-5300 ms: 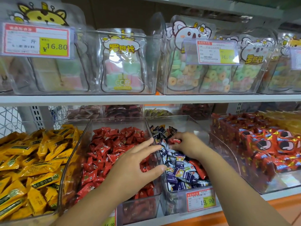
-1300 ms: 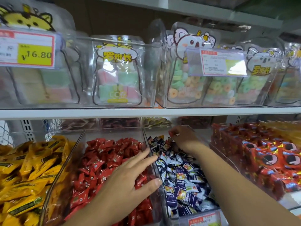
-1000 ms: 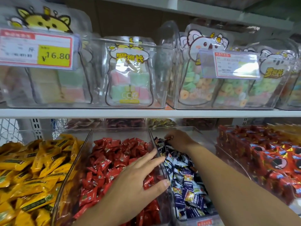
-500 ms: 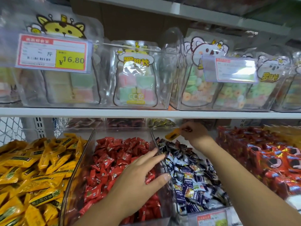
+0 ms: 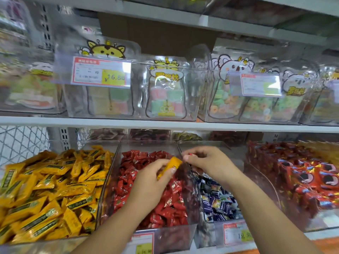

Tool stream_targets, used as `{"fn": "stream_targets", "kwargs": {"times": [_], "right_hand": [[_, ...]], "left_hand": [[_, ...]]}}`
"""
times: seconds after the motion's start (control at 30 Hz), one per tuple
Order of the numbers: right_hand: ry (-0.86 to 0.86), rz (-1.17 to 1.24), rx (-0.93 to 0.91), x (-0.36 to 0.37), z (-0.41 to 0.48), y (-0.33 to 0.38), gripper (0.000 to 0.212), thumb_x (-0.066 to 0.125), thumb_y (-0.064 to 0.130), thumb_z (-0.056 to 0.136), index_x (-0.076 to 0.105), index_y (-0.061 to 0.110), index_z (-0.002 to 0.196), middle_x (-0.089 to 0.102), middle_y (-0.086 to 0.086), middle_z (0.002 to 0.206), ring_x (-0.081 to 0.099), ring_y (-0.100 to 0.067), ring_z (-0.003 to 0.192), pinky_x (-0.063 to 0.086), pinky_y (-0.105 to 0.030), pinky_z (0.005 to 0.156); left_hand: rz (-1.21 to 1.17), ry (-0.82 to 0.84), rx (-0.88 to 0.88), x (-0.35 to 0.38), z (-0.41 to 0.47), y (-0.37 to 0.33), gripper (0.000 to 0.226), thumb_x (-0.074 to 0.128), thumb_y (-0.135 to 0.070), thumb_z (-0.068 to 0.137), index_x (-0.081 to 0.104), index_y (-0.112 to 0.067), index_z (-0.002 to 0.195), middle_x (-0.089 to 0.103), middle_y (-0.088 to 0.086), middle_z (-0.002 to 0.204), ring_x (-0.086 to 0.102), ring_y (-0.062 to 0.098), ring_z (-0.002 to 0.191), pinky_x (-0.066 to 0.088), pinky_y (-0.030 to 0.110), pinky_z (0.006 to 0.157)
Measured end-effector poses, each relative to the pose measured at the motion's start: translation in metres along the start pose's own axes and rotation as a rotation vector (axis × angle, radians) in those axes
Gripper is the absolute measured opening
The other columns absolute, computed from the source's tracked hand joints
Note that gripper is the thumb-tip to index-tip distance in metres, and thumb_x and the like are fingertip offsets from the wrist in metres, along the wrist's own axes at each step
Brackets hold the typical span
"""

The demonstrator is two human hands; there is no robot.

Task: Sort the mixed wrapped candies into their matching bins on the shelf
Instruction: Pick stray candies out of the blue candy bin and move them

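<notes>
Since yellow candy [image 5: 169, 166] belongs in yellow-candy bin [image 5: 111, 173], left hand [image 5: 152, 187] grips it; right hand [image 5: 211, 164] curled, hold unclear.

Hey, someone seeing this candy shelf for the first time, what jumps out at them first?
Probably the two hands close together over the red candies in the middle: the left hand pinches a single yellow candy, with the right hand just beside it. Next comes the bright heap of yellow candies at lower left, and then the 16.80 price tag higher up on the left.
</notes>
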State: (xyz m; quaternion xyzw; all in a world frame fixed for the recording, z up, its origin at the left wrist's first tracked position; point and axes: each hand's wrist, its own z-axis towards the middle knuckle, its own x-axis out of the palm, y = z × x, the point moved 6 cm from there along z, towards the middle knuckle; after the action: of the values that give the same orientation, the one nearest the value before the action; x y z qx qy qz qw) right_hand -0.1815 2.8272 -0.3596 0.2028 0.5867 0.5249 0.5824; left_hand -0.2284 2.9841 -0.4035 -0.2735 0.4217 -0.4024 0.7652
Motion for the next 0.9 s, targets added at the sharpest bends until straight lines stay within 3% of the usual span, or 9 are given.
{"fn": "stream_targets", "kwargs": {"times": [0.1, 0.17, 0.23, 0.33, 0.43, 0.53, 0.63, 0.73, 0.9], "right_hand": [[0.101, -0.06, -0.001, 0.011, 0.002, -0.005, 0.014, 0.059, 0.037, 0.093, 0.065, 0.04, 0.106, 0.069, 0.02, 0.094, 0.064, 0.008, 0.085, 0.045, -0.009, 0.08], [0.11, -0.014, 0.023, 0.005, 0.007, -0.018, 0.025, 0.055, 0.048, 0.092, 0.064, 0.042, 0.114, 0.067, 0.017, 0.116, 0.06, 0.001, 0.109, 0.043, -0.027, 0.103], [-0.026, 0.048, 0.027, -0.019, 0.013, -0.03, 0.022, 0.051, 0.036, 0.097, 0.066, 0.042, 0.113, 0.064, 0.016, 0.122, 0.058, -0.004, 0.115, 0.04, -0.031, 0.107], [-0.183, -0.252, 0.127, -0.054, 0.01, -0.06, 0.031, 0.043, 0.018, 0.102, 0.062, 0.026, 0.124, 0.063, 0.004, 0.124, 0.059, -0.016, 0.113, 0.042, -0.025, 0.094], [0.069, -0.526, 0.289, -0.05, 0.003, -0.099, 0.036, 0.041, 0.028, 0.103, 0.05, 0.023, 0.137, 0.058, -0.004, 0.133, 0.055, -0.025, 0.121, 0.043, -0.029, 0.096], [0.272, -0.641, 0.348, -0.046, -0.004, -0.103, 0.04, 0.037, 0.039, 0.102, 0.05, 0.026, 0.138, 0.049, 0.003, 0.143, 0.047, -0.018, 0.129, 0.034, -0.022, 0.099], [0.152, -0.741, 0.291, -0.063, 0.015, -0.091, 0.034, 0.042, 0.035, 0.102, 0.061, 0.022, 0.127, 0.061, -0.003, 0.129, 0.06, -0.021, 0.107, 0.045, -0.028, 0.093], [0.065, -0.879, 0.241, -0.067, 0.054, -0.092, 0.035, 0.037, 0.017, 0.103, 0.055, 0.017, 0.133, 0.052, -0.006, 0.141, 0.055, -0.022, 0.118, 0.044, -0.027, 0.097], [0.185, -0.713, 0.348, -0.06, 0.089, -0.136, 0.053, 0.034, 0.004, 0.1, 0.036, 0.035, 0.144, 0.037, 0.0, 0.15, 0.06, -0.015, 0.084, 0.042, -0.02, 0.055]], "left_hand": [[-0.045, -0.121, -0.094, -0.014, 0.001, 0.014, 0.006, 0.054, -0.029, 0.095, 0.058, -0.031, 0.099, 0.068, -0.013, 0.087, 0.061, -0.007, 0.079, 0.042, 0.007, 0.065], [-0.087, -0.157, -0.119, -0.016, 0.001, 0.02, 0.004, 0.05, -0.03, 0.097, 0.052, -0.033, 0.099, 0.068, -0.009, 0.09, 0.063, -0.003, 0.078, 0.05, 0.018, 0.07], [-0.088, -0.135, -0.121, -0.013, 0.001, 0.021, 0.005, 0.045, -0.031, 0.098, 0.049, -0.034, 0.099, 0.066, -0.008, 0.089, 0.063, 0.004, 0.077, 0.055, 0.036, 0.075], [-0.035, -0.036, -0.086, -0.002, -0.001, 0.017, 0.008, 0.037, -0.038, 0.099, 0.044, -0.039, 0.103, 0.061, -0.007, 0.089, 0.061, 0.009, 0.08, 0.053, 0.042, 0.079], [0.036, 0.066, -0.059, 0.008, -0.002, 0.01, 0.013, 0.034, -0.041, 0.099, 0.043, -0.042, 0.109, 0.058, -0.006, 0.091, 0.056, 0.005, 0.079, 0.048, 0.027, 0.071], [0.061, 0.088, -0.024, 0.012, -0.001, 0.006, 0.021, 0.039, -0.043, 0.097, 0.047, -0.042, 0.116, 0.053, -0.026, 0.108, 0.047, -0.016, 0.1, 0.036, 0.006, 0.078], [0.098, 0.102, 0.011, 0.014, 0.0, 0.004, 0.016, 0.042, -0.044, 0.095, 0.048, -0.047, 0.11, 0.049, -0.032, 0.11, 0.044, -0.017, 0.106, 0.034, 0.002, 0.082], [0.127, 0.115, 0.042, 0.017, 0.0, 0.005, 0.012, 0.042, -0.045, 0.095, 0.048, -0.047, 0.104, 0.048, -0.034, 0.106, 0.047, -0.01, 0.106, 0.036, 0.008, 0.082], [0.13, 0.075, 0.036, 0.016, 0.003, 0.007, 0.013, 0.042, -0.044, 0.095, 0.049, -0.047, 0.105, 0.05, -0.033, 0.103, 0.047, -0.012, 0.104, 0.036, 0.005, 0.079]]}}
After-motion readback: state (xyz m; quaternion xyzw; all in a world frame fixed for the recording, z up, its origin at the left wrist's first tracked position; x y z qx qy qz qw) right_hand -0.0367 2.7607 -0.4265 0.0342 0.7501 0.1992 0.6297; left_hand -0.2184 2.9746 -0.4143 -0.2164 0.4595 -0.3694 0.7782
